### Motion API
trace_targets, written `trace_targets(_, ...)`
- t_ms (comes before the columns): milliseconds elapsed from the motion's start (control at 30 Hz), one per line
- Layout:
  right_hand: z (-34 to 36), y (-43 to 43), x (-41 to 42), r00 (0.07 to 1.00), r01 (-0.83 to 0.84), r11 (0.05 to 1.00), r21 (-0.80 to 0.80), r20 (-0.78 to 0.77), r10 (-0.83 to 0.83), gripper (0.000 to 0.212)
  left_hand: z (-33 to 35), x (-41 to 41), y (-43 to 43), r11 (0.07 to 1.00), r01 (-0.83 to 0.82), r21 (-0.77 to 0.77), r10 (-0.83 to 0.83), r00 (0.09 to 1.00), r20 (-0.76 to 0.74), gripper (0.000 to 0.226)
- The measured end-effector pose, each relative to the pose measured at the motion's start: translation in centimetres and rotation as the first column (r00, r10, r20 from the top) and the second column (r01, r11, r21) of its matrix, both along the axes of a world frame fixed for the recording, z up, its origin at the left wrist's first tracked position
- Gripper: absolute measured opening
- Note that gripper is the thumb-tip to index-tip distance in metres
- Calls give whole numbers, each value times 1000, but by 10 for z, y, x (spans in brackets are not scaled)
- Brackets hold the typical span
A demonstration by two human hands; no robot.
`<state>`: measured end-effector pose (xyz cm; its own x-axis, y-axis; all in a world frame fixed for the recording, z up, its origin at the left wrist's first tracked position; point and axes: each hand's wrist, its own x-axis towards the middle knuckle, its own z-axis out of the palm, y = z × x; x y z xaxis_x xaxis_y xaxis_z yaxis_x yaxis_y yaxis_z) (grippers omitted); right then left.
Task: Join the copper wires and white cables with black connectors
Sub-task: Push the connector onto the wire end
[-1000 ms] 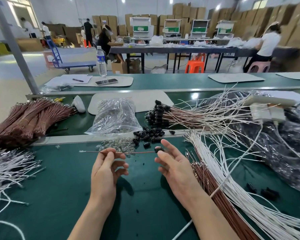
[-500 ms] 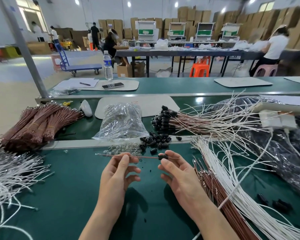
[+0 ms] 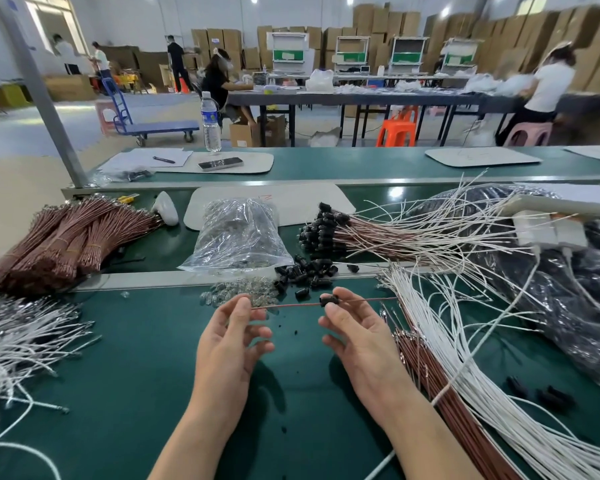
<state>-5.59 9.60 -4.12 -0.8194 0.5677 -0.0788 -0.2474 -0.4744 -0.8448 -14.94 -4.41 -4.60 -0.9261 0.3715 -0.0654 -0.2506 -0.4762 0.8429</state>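
Your left hand (image 3: 229, 344) pinches one end of a thin copper-brown wire (image 3: 291, 305), held level above the green bench (image 3: 136, 375) — your right hand (image 3: 357, 337) grips the small black plastic connector (image 3: 328, 301) sitting on that wire. Just beyond lie loose black connectors (image 3: 302, 273) — long white cables (image 3: 426, 317) fan out at right

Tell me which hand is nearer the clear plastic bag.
Left. The left hand, pinching the copper wire, lies in front of the clear plastic bag; the right hand is farther to the bag's right, holding the black connector.
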Motion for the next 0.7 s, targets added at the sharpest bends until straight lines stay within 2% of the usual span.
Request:
trace_targets(133, 0, -1, 0, 1000, -2, 1000, 12, 1, 2, 33, -2, 1, 0, 1000, -9, -15, 9, 1000, -10, 20)
trace_targets(300, -1, -4, -1, 999, -34, 998, 46, 1, 34, 33, -5, 12, 6, 988, 72, -137, -95, 981, -166, 25)
trace_targets(400, 0, -7, 0, 997, -75, 994, 84, 1, 75, 29, -5, 16, 8, 974, 111, -195, -155, 963, -223, 16)
trace_targets(467, 0, -8, 1, 997, -82, 991, 103, 2, 83, 26, -4, 16, 7, 973, 109, -204, -155, 962, -227, 14)
trace_targets(600, 0, -5, 0, 999, -36, 995, 92, 14, 35, 24, -4, 14, 7, 982, 63, -176, -94, 981, -172, 33)
trace_targets(700, 1, -4, 0, 1000, -13, 997, 78, 14, 12, 26, -5, 14, 8, 982, 58, -181, -89, 982, -168, 28)
